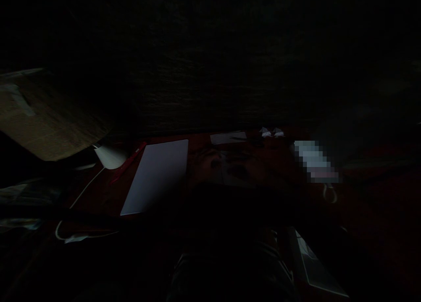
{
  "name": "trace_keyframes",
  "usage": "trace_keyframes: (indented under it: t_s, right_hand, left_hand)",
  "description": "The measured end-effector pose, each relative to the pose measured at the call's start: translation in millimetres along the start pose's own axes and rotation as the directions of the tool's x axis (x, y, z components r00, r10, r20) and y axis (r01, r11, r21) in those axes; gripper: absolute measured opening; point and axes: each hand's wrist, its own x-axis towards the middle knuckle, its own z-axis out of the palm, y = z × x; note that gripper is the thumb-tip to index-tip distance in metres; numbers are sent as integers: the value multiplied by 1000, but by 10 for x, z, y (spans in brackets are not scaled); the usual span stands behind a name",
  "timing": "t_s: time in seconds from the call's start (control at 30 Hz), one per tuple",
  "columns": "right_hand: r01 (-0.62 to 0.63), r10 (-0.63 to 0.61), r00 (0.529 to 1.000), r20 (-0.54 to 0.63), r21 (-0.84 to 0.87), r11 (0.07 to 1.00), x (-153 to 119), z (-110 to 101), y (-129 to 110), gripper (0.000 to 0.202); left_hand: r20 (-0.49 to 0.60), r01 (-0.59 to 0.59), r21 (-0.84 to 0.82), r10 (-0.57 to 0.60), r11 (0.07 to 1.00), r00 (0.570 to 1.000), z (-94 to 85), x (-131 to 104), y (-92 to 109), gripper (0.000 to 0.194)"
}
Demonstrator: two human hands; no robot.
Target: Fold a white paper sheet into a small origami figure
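Observation:
The picture is very dark. My left hand [205,162] and my right hand [255,164] show only as dim shapes over the middle of the table. Between and beneath them lies a dim grey piece of paper [226,161]; whether the fingers grip it or rest on it is lost in the dark. Beyond the hands is a pale slip of paper [219,138] with a dark, thin object [237,138] lying across it. Two small folded white paper pieces [265,132] stand close together near the table's back edge.
A stack of white paper [161,170] lies left of the hands, beside a red ruler-like strip [130,161]. Further left are a white cone-shaped object [110,157], a pale cord [86,188] and a cardboard box [49,122]. A pixelated patch [315,161] covers something at right.

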Motion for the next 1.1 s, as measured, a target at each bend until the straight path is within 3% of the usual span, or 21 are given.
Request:
trace_keyframes:
  t_s: [0.47,0.87,1.1]
  right_hand:
    - [26,-25,1000,10,-71,997,5,-25,-35,30]
    - [16,-16,1000,3,4,1000,-15,11,6,27]
    - [17,-17,1000,-8,-1,1000,-12,9,-3,28]
  left_hand:
    - [48,-17,96,12,995,999,-21,-39,63,15]
    - [25,-41,73,39,996,999,1,-26,28,14]
    - [29,-42,59,40,997,999,8,-36,32,23]
